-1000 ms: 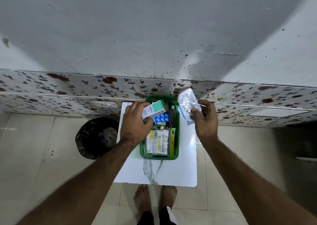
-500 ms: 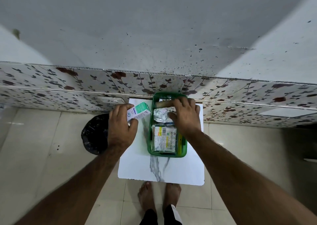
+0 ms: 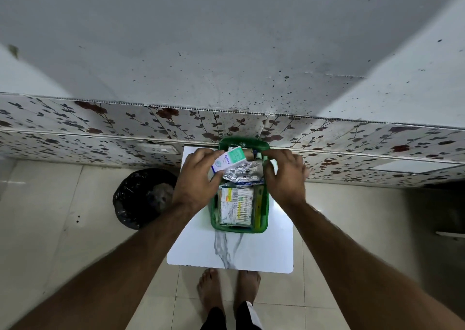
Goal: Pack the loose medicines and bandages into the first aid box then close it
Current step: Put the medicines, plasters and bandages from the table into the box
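Note:
A green first aid box (image 3: 264, 211) stands open on a small white marble-look table (image 3: 251, 251) against the wall. Inside it lie a clear pack of cotton swabs (image 3: 236, 206), a crumpled silver foil packet (image 3: 242, 172) and a brown roll (image 3: 250, 154) at the far end. My left hand (image 3: 198, 178) holds a small white and green medicine carton (image 3: 229, 159) over the box's far left corner. At the box's right rim my right hand (image 3: 286, 176) hovers with curled fingers, thumb near the foil packet, nothing seen in its grasp.
A black bin with a plastic liner (image 3: 143, 196) stands on the tiled floor left of the table. A floral-patterned wall panel (image 3: 100, 133) runs behind the table. My bare feet (image 3: 226, 294) are at the table's near edge.
My left hand has carried the carton from left of the box to over its far end. My right hand left the foil packet in the box and drew back to the right rim.

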